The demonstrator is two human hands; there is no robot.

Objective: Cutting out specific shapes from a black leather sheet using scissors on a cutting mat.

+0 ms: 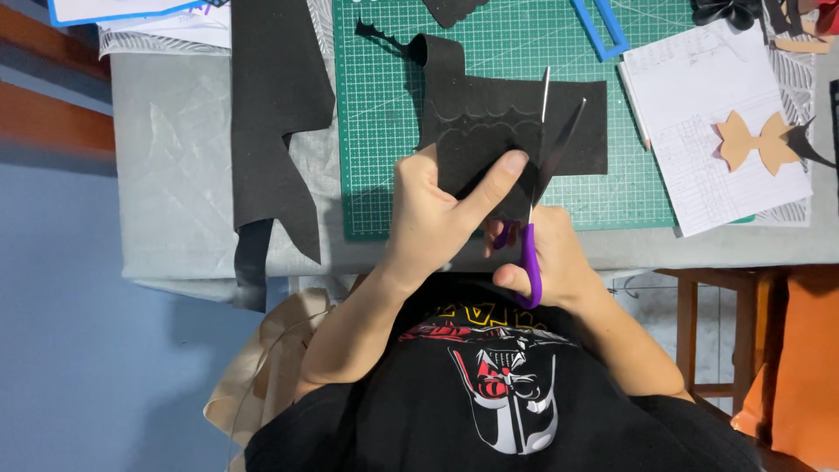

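Far left: white paper sheets w/ blue edge (131,13) at the far corner of the grey cloth-covered surface (175,175). Just right of that, a long black fabric offcut w/ jagged edges (275,114) lies on the cloth, its narrow tail hanging over the near edge. Next, the green gridded cutting mat (384,105), mid-surface. Left hand (433,218) sits over the mat's near edge, thumb and fingers pinched on the near part of a black felt sheet w/ scalloped traced lines (489,127); the sheet runs from the hand toward the far side, a curled strip at its far-left end. Right hand (546,262) is just right of and touching the left, nearer the body, closed through the loops of purple-handled scissors (535,192). Blades are spread, pointing far, the felt's near-right part between them. Further right: blue plastic frame (601,26) at the mat's far edge, white lined paper (708,114) w/ a tan bow-shaped cutout (756,140) on it.
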